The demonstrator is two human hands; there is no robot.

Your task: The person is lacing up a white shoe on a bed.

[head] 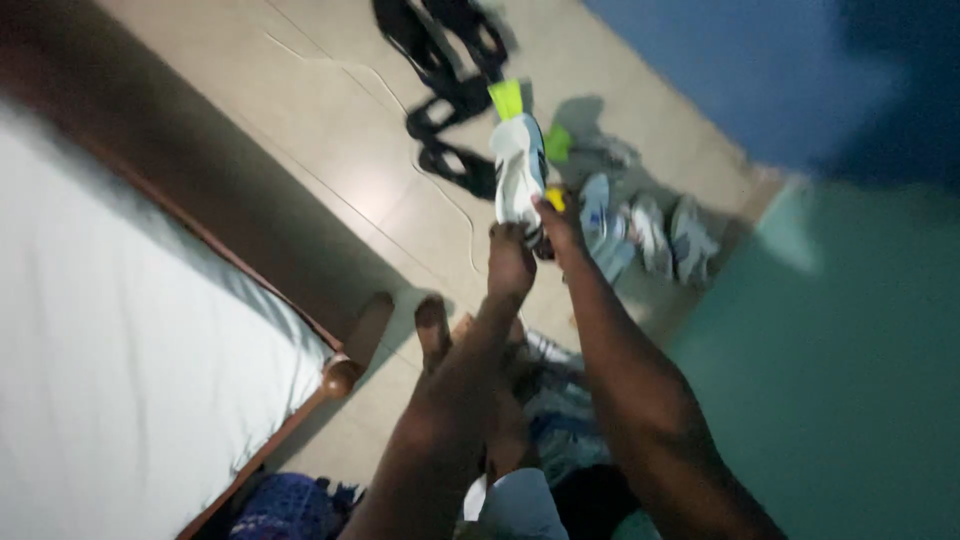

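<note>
Both hands, left hand [510,262] and right hand [560,222], grasp a white sneaker [518,172] held aloft; more sneakers [650,235] lie on the floor [330,120] just beyond the right hand.

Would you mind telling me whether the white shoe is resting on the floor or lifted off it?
Lifted: both hands, left hand and right hand, hold the white shoe above the tiled floor.

Both hands [535,245] on a white sneaker [518,170] above tiled floor [340,150]

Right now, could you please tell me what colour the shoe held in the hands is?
White shoe, with yellow-green accents, head view.
</note>
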